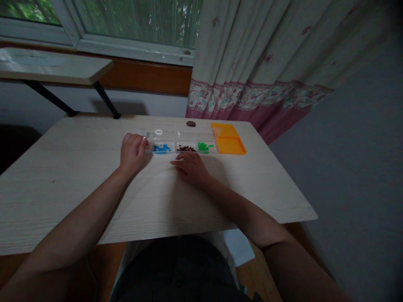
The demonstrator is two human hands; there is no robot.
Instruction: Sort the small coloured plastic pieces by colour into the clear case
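A clear plastic compartment box (174,142) lies on the table with its transparent lid folded back. In its front compartments are small blue pieces (161,148), dark brown pieces (185,148) and green pieces (204,146). My left hand (132,152) is closed at the box's left end, its fingers curled; tiny red and yellow bits show by the fingertips, and what they grip is hidden. My right hand (191,168) rests at the front edge by the brown pieces, thumb and fingers apart, with nothing visible in it.
An orange tray-like case (231,144) lies against the box's right end. Behind the box is a dark brown oval object (191,123). A raised shelf (63,69) on black legs stands at the back left. A curtain (239,63) hangs behind the table (141,214).
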